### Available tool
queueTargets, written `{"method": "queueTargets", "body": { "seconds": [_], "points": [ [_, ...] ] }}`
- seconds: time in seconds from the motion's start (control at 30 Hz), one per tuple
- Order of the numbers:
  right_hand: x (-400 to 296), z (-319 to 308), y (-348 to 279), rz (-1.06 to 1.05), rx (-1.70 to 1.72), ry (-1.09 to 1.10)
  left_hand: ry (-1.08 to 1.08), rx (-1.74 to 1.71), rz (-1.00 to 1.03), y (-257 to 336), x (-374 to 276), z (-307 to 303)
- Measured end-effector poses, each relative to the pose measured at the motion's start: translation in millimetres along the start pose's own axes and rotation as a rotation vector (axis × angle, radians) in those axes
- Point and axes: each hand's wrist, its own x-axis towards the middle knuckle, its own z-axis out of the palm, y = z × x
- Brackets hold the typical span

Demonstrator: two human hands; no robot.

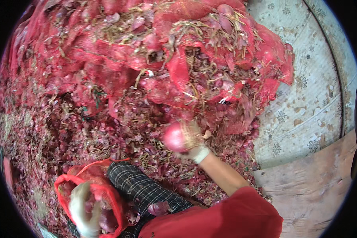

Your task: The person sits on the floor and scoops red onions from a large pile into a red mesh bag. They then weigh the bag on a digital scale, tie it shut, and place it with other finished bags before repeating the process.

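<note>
My right hand (pixel 195 142), in a soiled white glove, holds a large red onion (pixel 175 136) above a thick layer of onion skins. My left hand (pixel 84 209), also gloved in white, is blurred over the mouth of a red mesh bag (pixel 119 208), its fingers apart with no onion seen between them. Several red onions (pixel 108 220) lie inside that bag, beside my leg in dark checked cloth. Beyond my right hand a torn-looking heap of red mesh sacks (pixel 178 67) bears onions, dry roots and loose skins.
Loose onion skins (pixel 154 160) cover the ground around my legs. To the right lies a pale patterned floor sheet (pixel 297 119) with a dark cable or tube (pixel 334 59) along it. A brown sheet or board (pixel 309 184) lies at the lower right.
</note>
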Motion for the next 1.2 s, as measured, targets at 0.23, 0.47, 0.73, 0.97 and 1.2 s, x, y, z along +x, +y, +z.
{"method": "queueTargets", "body": {
  "seconds": [0.23, 0.47, 0.73, 0.97, 1.2],
  "points": [
    [71.4, 248.3, 102.5, -0.536, -1.492, -0.512, 0.636, -0.374, -0.328, -38.0, -36.2, -17.4],
    [148.8, 219.9, 179.4, -0.156, -1.991, -0.544, 0.278, -0.229, -0.360, -69.2, -44.9, -42.6],
    [119.5, 262.5, 190.2, -0.560, -1.425, -0.371, 0.087, -0.351, -0.469, -155.5, -10.1, 11.0],
    [54.6, 100.8, 146.9, -0.875, -0.862, -0.057, 0.047, 0.177, -0.291, -72.2, -29.5, -5.2],
    [-120.3, -251.8, 138.1, 0.482, -1.722, 1.078, -0.012, 0.204, -0.622, -154.6, -53.9, -59.9]
  ]
}}
